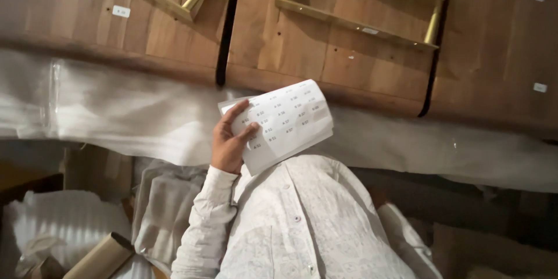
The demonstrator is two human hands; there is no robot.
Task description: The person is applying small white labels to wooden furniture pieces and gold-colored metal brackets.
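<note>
- While cardboard tubes (99, 257) and white foam wrap (64, 221) lay in the lower left of the frame, they sat well apart from the hand and seemed only set aside.
- Left of centre, the left hand (229, 139) was raised from a pale patterned sleeve (203, 226), probably so the sheet faced the eyes.
- Its fingers (249, 132) were clamped on the sheet of paper (285, 122): thumb across the printed face near the upper left corner, another fingertip on the left edge, the rest hidden behind.
- At centre, the paper curved up and to the right of the hand, its free end unsupported.
- Across the top, wooden panels (360, 40) carried brass-coloured brackets (354, 23), with plastic wrap (139, 110) beneath.
- The right hand was out of view.
</note>
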